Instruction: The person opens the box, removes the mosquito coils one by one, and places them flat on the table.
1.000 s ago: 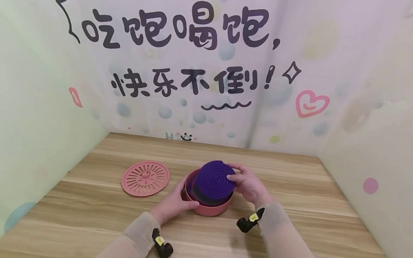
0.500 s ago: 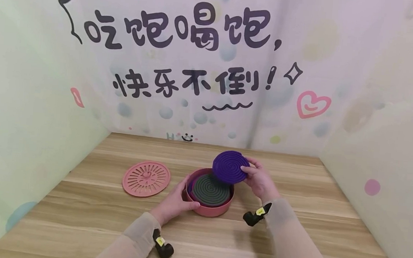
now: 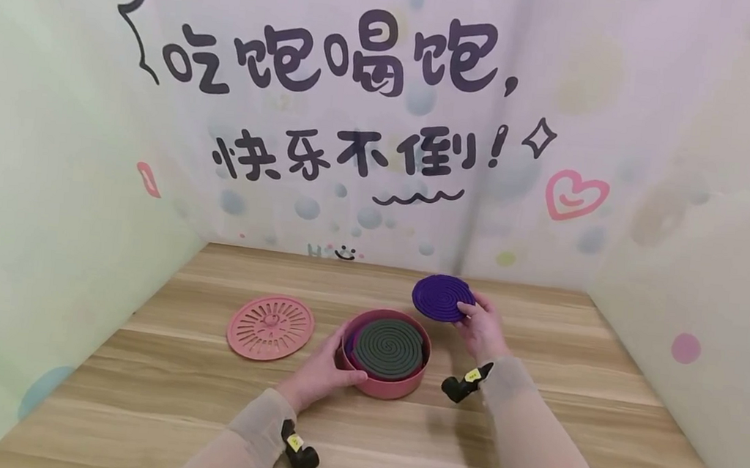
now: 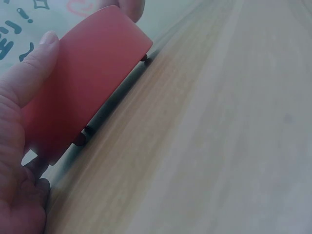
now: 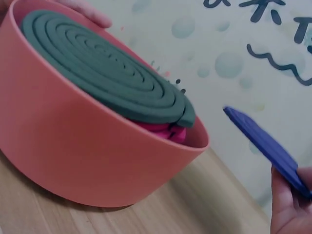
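Note:
A round pink box [image 3: 389, 391] stands on the table in the head view. My left hand [image 3: 321, 373] holds it at its left side, the thumb near the front and the fingers behind. The left wrist view shows that thumb [image 4: 39, 63] against the box's wall. Inside lies a dark green mosquito coil [image 3: 389, 347], with magenta and purple pieces partly visible under it. To the right, my right hand [image 3: 485, 329] pinches a flat purple mosquito coil [image 3: 439, 298] by its edge, clear of the box. In the right wrist view the purple coil [image 5: 265, 144] is seen nearly edge-on.
A pink slotted lid [image 3: 270, 329] with a small knob lies left of the box. The wooden table [image 3: 169, 409] meets printed fabric walls [image 3: 534, 232] at the back and both sides. Each wrist carries a black camera mount [image 3: 301, 456].
My right hand has lifted the purple coil off the stack and carried it right, away from the box, uncovering the green coil. The left hand has stayed on the box.

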Tool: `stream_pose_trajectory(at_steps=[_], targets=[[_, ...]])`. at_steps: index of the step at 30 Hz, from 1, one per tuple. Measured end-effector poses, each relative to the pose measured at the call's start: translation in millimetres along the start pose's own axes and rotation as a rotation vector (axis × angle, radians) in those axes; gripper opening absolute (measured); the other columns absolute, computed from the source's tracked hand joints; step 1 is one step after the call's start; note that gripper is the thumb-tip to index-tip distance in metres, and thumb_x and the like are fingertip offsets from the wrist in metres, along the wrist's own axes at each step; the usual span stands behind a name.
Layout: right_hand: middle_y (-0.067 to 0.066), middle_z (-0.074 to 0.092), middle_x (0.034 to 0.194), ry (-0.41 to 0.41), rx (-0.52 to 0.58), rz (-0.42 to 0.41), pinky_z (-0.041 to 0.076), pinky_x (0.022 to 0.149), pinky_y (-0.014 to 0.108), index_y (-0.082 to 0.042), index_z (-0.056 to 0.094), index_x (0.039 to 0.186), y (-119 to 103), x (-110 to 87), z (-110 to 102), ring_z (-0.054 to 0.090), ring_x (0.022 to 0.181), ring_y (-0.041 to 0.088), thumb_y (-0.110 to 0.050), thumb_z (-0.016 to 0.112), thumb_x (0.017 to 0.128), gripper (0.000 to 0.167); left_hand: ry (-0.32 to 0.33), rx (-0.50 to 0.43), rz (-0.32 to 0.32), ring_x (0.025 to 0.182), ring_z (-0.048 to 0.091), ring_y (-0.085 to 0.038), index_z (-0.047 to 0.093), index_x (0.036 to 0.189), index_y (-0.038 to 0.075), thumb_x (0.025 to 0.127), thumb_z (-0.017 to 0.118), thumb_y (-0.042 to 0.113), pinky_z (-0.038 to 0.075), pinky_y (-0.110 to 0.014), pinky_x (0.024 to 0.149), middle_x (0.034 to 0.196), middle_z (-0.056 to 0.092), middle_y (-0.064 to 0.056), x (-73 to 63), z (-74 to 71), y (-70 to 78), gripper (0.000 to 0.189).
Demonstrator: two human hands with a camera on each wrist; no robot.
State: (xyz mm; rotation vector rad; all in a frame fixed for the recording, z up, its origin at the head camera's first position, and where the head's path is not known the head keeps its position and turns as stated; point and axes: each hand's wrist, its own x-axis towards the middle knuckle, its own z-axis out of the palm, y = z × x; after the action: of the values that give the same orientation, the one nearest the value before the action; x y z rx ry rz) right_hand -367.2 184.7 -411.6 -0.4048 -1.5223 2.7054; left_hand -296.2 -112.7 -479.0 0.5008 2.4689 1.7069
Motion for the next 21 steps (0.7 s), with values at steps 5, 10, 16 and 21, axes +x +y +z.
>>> stream_pose_trajectory(at_steps=[5,10,16,21], targets=[[0.010,0.049,0.113,0.107,-0.055,-0.038,0.044,0.051,0.016,0.001,0.028,0.139,9.4,4.8,-6.8,0.055,0.065,0.007,0.012,0.050,0.090,0.055,-0.003,-0.013,0.013,0.142,0.023,-0.028,0.015,0.155,0.010,0.076,0.083,0.029,0.019,-0.050,0.115,0.155,0.028,-0.011,-4.0,0.5,7.3,0.106],[0.017,0.040,0.138,0.180,-0.074,-0.014,0.051,0.064,0.019,-0.001,0.023,0.147,20.1,10.0,-12.5,0.056,0.090,0.013,0.011,0.050,0.091,0.063,-0.003,0.001,0.013,0.142,0.024,-0.026,0.016,0.155,0.014,0.074,0.084,0.035,0.019,-0.048,0.115,0.155,0.028,-0.008,-2.4,0.2,2.9,0.108],[0.015,0.031,0.151,0.225,-0.080,0.019,0.050,0.090,0.030,-0.005,0.021,0.151,26.7,13.4,-15.4,0.046,0.119,0.022,0.011,0.049,0.092,0.067,-0.004,0.018,0.021,0.141,0.025,-0.025,0.015,0.155,0.013,0.073,0.083,0.038,0.020,-0.047,0.115,0.155,0.029,-0.007,-0.3,0.0,-0.2,0.110],[0.017,0.029,0.152,0.229,-0.085,0.019,0.046,0.098,0.038,-0.003,0.019,0.151,27.7,13.1,-15.8,0.044,0.124,0.025,0.013,0.048,0.091,0.069,-0.003,0.023,0.010,0.142,0.024,-0.025,0.015,0.155,0.014,0.073,0.083,0.040,0.020,-0.048,0.115,0.155,0.027,-0.006,-1.1,0.2,0.6,0.110]])
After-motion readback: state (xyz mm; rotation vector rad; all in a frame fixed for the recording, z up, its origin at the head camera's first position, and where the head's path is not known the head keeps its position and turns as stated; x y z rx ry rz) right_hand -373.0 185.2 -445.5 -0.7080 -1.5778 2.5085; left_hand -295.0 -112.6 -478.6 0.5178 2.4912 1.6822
